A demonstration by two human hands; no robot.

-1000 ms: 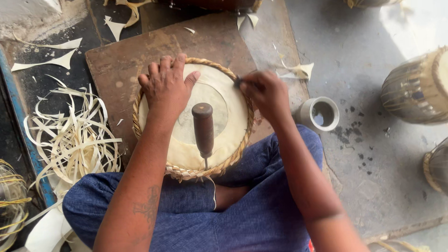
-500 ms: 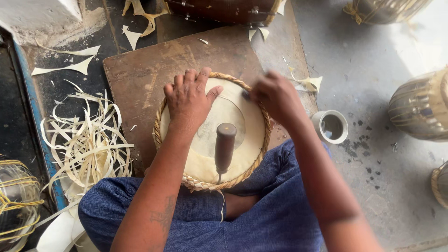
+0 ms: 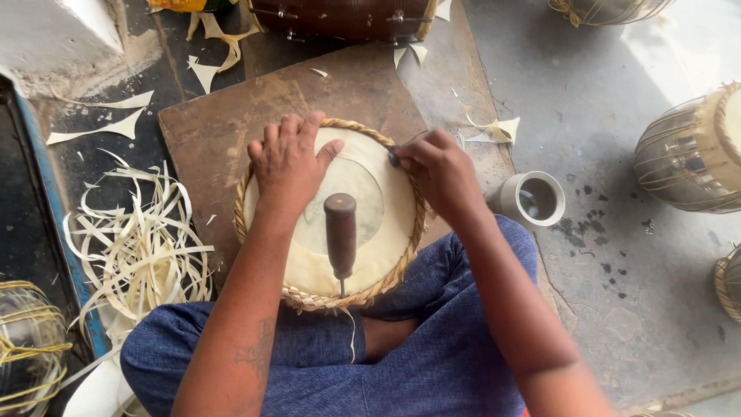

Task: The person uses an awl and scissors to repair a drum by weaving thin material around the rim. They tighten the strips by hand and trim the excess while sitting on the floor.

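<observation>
Centre frame, a round drum head (image 3: 363, 232) with a braided rim lies on a board (image 3: 216, 131); the left hand (image 3: 289, 166) presses flat on it, fingers spread, while the right hand (image 3: 436, 166) pinches a small tool (image 3: 395, 157) at its upper-right rim

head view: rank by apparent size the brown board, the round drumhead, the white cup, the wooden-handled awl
1. brown board, partly covered
2. round drumhead with braided rim
3. white cup and wooden-handled awl: about alike; the awl is longer and narrower, and stands nearer the camera, so no ranking between them.
</observation>
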